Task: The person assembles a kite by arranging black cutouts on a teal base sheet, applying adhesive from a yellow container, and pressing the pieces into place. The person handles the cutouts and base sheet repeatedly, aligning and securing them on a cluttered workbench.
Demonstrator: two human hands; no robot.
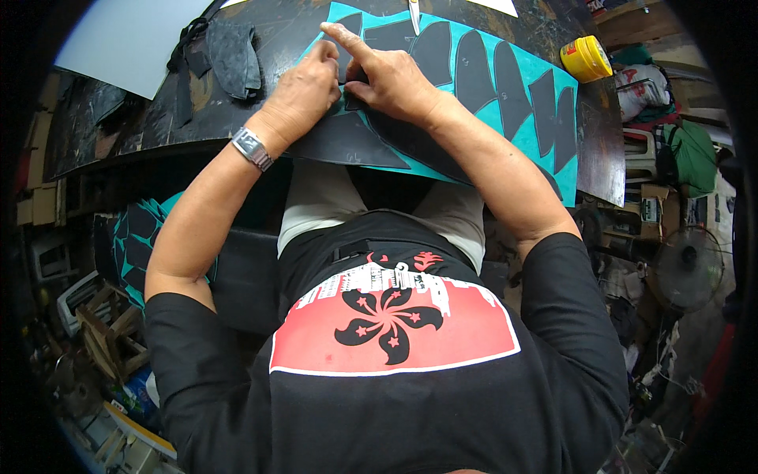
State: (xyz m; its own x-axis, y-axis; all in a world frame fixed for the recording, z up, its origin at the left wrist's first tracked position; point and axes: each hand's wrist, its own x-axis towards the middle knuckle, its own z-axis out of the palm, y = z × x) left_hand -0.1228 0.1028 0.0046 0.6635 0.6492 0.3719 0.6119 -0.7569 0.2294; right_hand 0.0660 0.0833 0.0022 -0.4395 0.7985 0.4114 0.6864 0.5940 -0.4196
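Note:
A teal sheet point(454, 154) lies across the table, with several dark cut-out pieces point(474, 67) spread over it. At its left part my left hand point(309, 88) is closed, fingers bent together; what they pinch, if anything, is hidden. Close beside it, my right hand point(395, 81) rests over the dark pieces. Its index finger stretches out toward the far left, apart from the thumb, while the other fingers curl down. Nothing shows held in it. A large dark piece point(347, 142) with a pale handwritten mark lies just nearer than both hands. Scissors point(414, 16) lie at the far edge of the sheet.
On the dark worktable point(142, 142), a white board point(118, 47) and a dark grey cloth item point(234, 59) lie at left. A yellow tub point(585, 59) stands at right. Below left are more teal and black pieces point(138, 245); a fan point(687, 268) stands at right.

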